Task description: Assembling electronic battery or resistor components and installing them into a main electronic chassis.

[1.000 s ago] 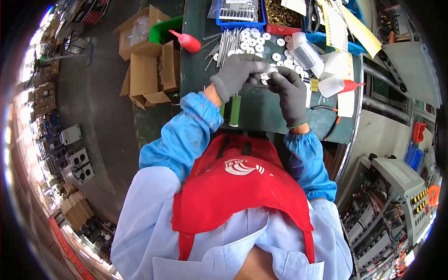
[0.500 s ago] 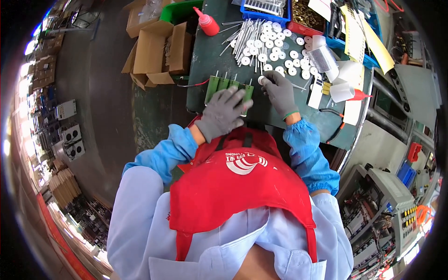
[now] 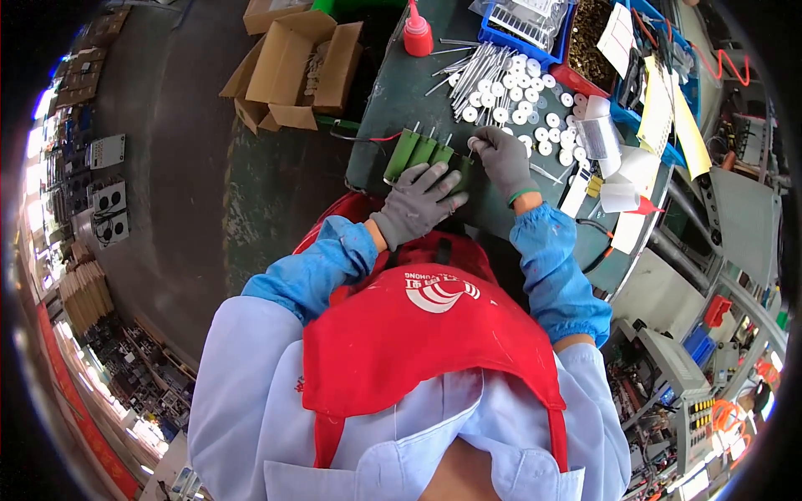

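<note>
Our right fingers (image 3: pixel 487 139) pinch shut around a white washer (image 3: pixel 474 144) at one o'clock; half-spread left fingers (image 3: pixel 431 179) cover the green tubes' (image 3: pixel 421 154) near ends, twelve o'clock. We'd best steady them lightly.

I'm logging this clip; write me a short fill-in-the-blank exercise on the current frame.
1. The left hand wears a ____ glove.
2. The blocks by its fingers are ____.
3. Metal rods lie beside scattered discs, mostly ____.
4. Left of the table, an open box is made of ____.

Missing words: grey; green; white; cardboard.
</note>
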Motion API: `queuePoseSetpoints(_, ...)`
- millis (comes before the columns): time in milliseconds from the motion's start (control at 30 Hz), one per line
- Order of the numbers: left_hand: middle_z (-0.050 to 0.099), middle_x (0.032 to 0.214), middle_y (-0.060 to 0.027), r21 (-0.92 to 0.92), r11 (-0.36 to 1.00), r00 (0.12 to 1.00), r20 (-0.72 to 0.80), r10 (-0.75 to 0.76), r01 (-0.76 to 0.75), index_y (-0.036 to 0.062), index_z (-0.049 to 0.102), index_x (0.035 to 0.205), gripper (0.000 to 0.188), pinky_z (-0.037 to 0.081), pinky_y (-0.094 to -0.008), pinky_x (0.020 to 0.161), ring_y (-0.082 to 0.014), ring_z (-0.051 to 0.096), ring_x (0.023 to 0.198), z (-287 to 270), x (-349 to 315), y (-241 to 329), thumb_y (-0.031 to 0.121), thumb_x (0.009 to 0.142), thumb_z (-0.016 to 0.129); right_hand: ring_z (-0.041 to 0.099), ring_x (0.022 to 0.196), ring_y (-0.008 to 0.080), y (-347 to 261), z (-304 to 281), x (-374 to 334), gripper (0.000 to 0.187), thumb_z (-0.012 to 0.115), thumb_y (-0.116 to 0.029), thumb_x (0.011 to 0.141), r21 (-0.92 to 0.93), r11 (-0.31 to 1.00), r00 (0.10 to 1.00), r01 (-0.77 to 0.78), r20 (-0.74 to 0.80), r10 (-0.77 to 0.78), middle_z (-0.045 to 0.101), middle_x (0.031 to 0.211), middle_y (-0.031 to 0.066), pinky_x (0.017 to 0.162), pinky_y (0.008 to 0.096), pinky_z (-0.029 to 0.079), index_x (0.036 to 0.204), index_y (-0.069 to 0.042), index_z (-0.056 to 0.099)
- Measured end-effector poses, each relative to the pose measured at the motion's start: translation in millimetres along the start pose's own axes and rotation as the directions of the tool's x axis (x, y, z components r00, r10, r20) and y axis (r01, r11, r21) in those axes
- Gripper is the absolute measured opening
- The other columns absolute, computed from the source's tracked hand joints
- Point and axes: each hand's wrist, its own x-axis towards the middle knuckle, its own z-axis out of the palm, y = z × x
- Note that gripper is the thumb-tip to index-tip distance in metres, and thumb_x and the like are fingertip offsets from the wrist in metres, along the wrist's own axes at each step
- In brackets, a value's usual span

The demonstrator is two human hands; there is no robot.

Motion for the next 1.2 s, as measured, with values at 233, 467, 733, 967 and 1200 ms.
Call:
queuePoseSetpoints(233, 0.054, 0.125, -0.0009, -0.026, 1.000, 1.000, 0.008, -0.009, 0.009, 0.0280, 0.066, 0.110, 0.033, 0.032, -0.0419, 0.105, -0.0235, 0.044, 0.124, 1, 1, 0, 0.030, 0.077, 0.065, 0.066, 0.076, 0.0259, -18, -10, -11, 0.019, 0.064, -0.018, 0.088, -0.143, 0.978, 0.987, 0.153, -0.031, -0.159, 0.069, 0.086, 0.0131, 0.069, 0.0360, 0.052, 0.102, -0.006, 0.067)
queuePoseSetpoints(467, 0.054, 0.128, 0.0005, -0.023, 0.999, 0.999, 0.017, -0.029, 0.029, 0.0297, 0.066, 0.110, 0.035, 0.031, -0.0418, 0.106, -0.0229, 0.040, 0.127, 4, -1, 0, 0.030, 0.075, 0.067, 0.063, 0.079, 0.0381, -25, -15, -21, 0.017, 0.056, -0.010, 0.086, -0.530, 0.750, 0.905, 0.396, 0.088, -0.416, 0.063, 0.089, 0.0145, 0.068, 0.0487, 0.050, 0.101, -0.010, 0.062)
queuePoseSetpoints(733, 0.054, 0.129, -0.0003, -0.021, 0.999, 1.000, 0.016, -0.027, 0.027, 0.0300, 0.066, 0.111, 0.036, 0.031, -0.0421, 0.106, -0.0230, 0.040, 0.128, 5, -1, 0, 0.033, 0.074, 0.069, 0.063, 0.076, 0.0158, -3, -14, -12, 0.019, 0.066, -0.017, 0.089, 0.097, 0.995, 0.999, -0.016, 0.040, 0.012, 0.069, 0.086, 0.0088, 0.068, 0.0296, 0.050, 0.101, -0.003, 0.067)
queuePoseSetpoints(967, 0.054, 0.130, 0.0003, -0.028, 0.999, 0.999, 0.021, -0.035, 0.036, 0.0309, 0.066, 0.111, 0.040, 0.028, -0.0422, 0.108, -0.0225, 0.040, 0.129, 5, 0, 1, 0.033, 0.072, 0.069, 0.062, 0.075, 0.0168, -12, -13, -16, 0.018, 0.064, -0.016, 0.090, 0.235, 0.972, 0.997, -0.017, 0.072, 0.000, 0.068, 0.085, 0.0075, 0.069, 0.0311, 0.050, 0.102, -0.002, 0.066)
queuePoseSetpoints(1200, 0.054, 0.130, 0.0012, -0.037, 0.998, 0.999, 0.011, -0.046, 0.046, 0.0311, 0.066, 0.112, 0.041, 0.028, -0.0424, 0.109, -0.0230, 0.039, 0.130, 8, -2, 0, 0.034, 0.071, 0.069, 0.064, 0.081, 0.0368, -25, -10, -29, 0.018, 0.057, -0.008, 0.086, -0.435, 0.774, 0.860, 0.460, 0.002, -0.510, 0.064, 0.088, 0.0143, 0.067, 0.0467, 0.050, 0.103, -0.007, 0.062)
